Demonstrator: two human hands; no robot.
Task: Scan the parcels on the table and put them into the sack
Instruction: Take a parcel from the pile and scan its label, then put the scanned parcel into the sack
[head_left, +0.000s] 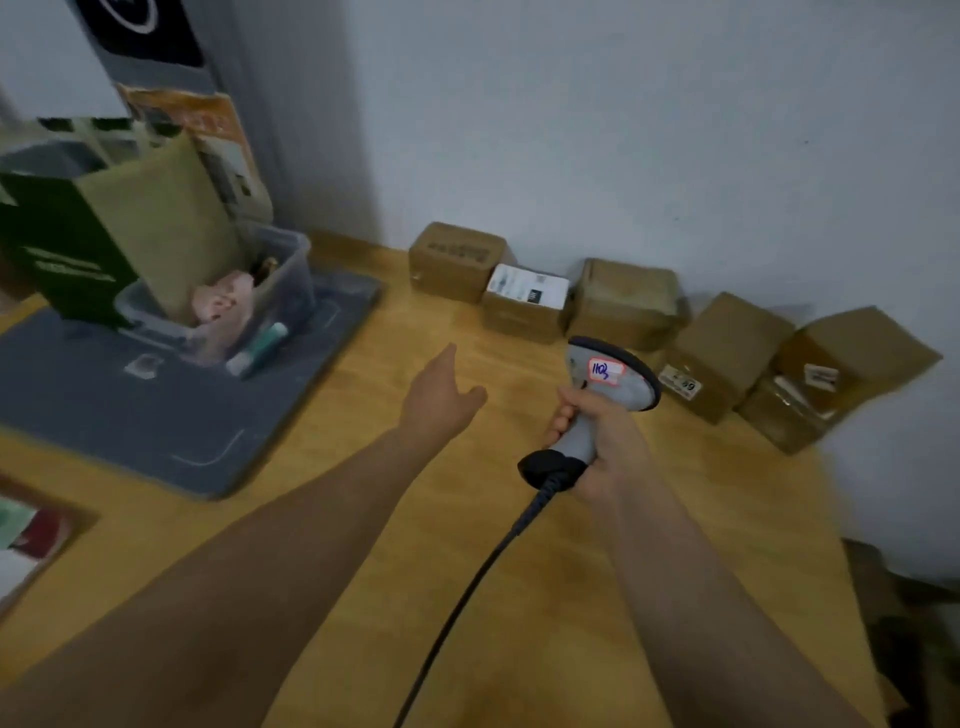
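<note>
Looking down across a smooth, honey-coloured wooden table (467, 597), butting at its far edge against a plain pale grey wall (649, 130).

Starting far left: finding one flat dark grey mat (130, 415) with rounded corners lying on the wood. Carrying one clear plastic tub (291, 275), holding something soft and pink plus a tube-shaped item, both too blurred for naming. Noting one tall green-and-brown paper bag (119, 223) standing upright at the tub, inside it or just behind, not telling which.

Moving to the middle: catching the left hand (441, 400) stretched out above bare wood, fingers straight and loose, gripping nothing, apart from every box.

Sliding right: seeing the right hand (602, 441) wrapped firmly round the grey handle of one scanner (608, 384). Rounded dark-rimmed head aiming toward the wall, red-edged label with blue handwriting on top, one black cable (467, 587) trailing toward the camera.

Counting boxy brown cardboard now, five in all, lined up on the table along the wall: first parcel (457, 260), plain. Second parcel (524, 306), lower, wearing a white label on top. Third parcel (628, 301), just beyond the scanner head. Fourth parcel (727, 353), small sticker in front. Fifth parcel (841, 374), far right, white sticker and glossy tape.
</note>
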